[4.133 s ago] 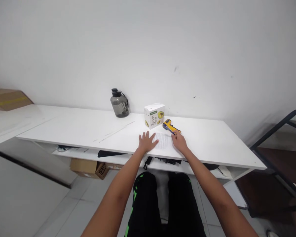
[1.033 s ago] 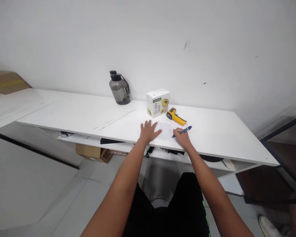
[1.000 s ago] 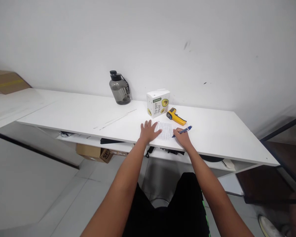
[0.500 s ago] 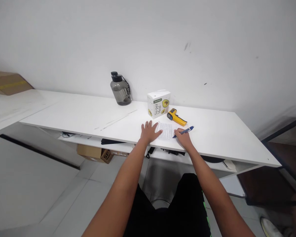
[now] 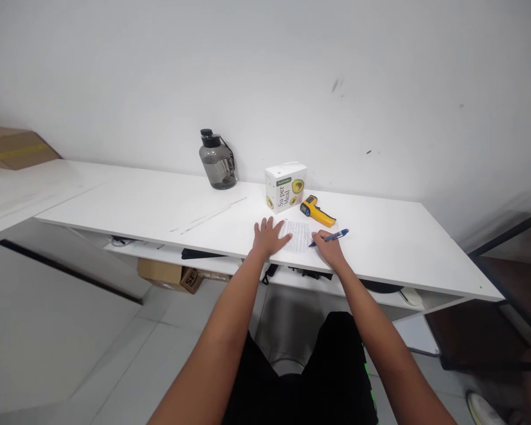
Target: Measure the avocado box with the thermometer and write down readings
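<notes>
A sheet of paper (image 5: 297, 237) covered in handwriting lies on the white desk (image 5: 393, 236). My left hand (image 5: 268, 237) rests flat with fingers spread at the sheet's left edge. In my right hand (image 5: 328, 248) a blue pen (image 5: 337, 234) is gripped, its tip down at the paper's lower right side. Just behind the sheet stands a white box (image 5: 285, 188) printed with avocados and "Su-per Meal". Beside that box, a yellow infrared thermometer gun (image 5: 318, 212) lies on its side, beyond my right hand.
A grey water jug (image 5: 218, 162) with a black lid stands against the wall. One cardboard box (image 5: 20, 149) sits at the far left; another cardboard box (image 5: 166, 275) is under the desk. A shelf (image 5: 146, 250) below the desktop holds several dark items. A shoe (image 5: 484, 408) shows at lower right.
Almost everything is the same. The pen and right hand have shifted very slightly; the whole view has moved a tiny bit.
</notes>
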The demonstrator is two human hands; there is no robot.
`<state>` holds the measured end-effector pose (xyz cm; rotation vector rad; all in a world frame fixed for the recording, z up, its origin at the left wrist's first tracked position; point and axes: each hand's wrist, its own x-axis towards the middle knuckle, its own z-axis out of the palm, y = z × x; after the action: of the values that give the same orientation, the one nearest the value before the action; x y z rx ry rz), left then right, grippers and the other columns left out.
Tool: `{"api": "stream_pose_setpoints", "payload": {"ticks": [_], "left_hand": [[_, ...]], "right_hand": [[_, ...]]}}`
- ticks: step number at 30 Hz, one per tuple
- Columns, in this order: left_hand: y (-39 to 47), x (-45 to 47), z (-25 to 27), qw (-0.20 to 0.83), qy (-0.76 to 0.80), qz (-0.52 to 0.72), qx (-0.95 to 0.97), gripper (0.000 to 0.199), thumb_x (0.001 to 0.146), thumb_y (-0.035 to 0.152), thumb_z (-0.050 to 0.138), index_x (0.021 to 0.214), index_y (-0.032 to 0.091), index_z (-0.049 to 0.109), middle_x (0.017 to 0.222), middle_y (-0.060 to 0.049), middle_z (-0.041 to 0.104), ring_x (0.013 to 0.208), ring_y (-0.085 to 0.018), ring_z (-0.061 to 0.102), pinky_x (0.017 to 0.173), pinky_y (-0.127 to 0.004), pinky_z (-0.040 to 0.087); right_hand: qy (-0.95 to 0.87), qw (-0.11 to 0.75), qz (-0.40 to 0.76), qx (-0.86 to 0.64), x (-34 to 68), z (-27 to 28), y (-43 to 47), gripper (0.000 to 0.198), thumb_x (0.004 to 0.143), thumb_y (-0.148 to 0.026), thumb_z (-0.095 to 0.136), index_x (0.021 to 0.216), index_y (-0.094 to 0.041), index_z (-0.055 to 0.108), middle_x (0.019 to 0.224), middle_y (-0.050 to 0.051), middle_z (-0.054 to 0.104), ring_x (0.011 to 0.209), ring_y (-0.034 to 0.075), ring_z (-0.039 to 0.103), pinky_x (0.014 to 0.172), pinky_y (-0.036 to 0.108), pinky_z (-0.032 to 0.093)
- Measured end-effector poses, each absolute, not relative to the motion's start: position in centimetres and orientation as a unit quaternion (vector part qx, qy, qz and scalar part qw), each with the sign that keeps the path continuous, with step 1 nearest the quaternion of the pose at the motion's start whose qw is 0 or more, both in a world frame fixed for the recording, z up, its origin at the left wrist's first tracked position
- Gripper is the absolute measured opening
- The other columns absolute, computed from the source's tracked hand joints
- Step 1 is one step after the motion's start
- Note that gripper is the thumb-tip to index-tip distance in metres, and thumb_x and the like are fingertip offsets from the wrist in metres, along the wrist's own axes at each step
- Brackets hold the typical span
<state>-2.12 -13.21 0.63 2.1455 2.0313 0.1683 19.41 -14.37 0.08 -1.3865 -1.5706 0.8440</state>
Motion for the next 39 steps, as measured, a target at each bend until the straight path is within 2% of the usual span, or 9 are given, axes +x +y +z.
{"api": "stream_pose_setpoints", "payload": {"ticks": [16, 28, 39], "left_hand": [[-13.37, -2.1, 0.88, 0.097, 0.683, 0.062, 0.722, 0.08, 0.095, 0.072, 0.032, 0.162, 0.028, 0.031, 0.172, -0.012, 0.019, 0.16, -0.038, 0.011, 0.127, -0.058, 0.008], [-13.1, -2.2, 0.43, 0.098, 0.68, 0.068, 0.723, 0.079, 0.095, 0.071, 0.034, 0.162, 0.028, 0.032, 0.172, -0.013, 0.02, 0.159, -0.039, 0.011, 0.127, -0.059, 0.008], [-12.95, -2.27, 0.13, 0.095, 0.68, 0.081, 0.722, 0.079, 0.094, 0.071, 0.036, 0.161, 0.029, 0.035, 0.171, -0.012, 0.022, 0.159, -0.039, 0.013, 0.126, -0.059, 0.009]], "right_hand": [[-0.636, 0.428, 0.333, -0.55, 19.33, 0.34, -14.55, 0.043, 0.081, -0.062, 0.052, 0.058, -0.025, 0.047, 0.062, 0.0, 0.052, 0.072, 0.021, 0.05, 0.071, 0.034, 0.041], [-0.63, 0.428, 0.345, -0.549, 19.2, 0.78, -14.91, 0.049, 0.082, -0.069, 0.052, 0.064, -0.024, 0.056, 0.069, 0.002, 0.06, 0.078, 0.022, 0.056, 0.074, 0.034, 0.042], [-0.624, 0.441, 0.352, -0.541, 19.36, 0.43, -14.79, 0.046, 0.085, -0.067, 0.054, 0.073, -0.023, 0.064, 0.078, 0.003, 0.067, 0.087, 0.024, 0.06, 0.08, 0.035, 0.045]]}}
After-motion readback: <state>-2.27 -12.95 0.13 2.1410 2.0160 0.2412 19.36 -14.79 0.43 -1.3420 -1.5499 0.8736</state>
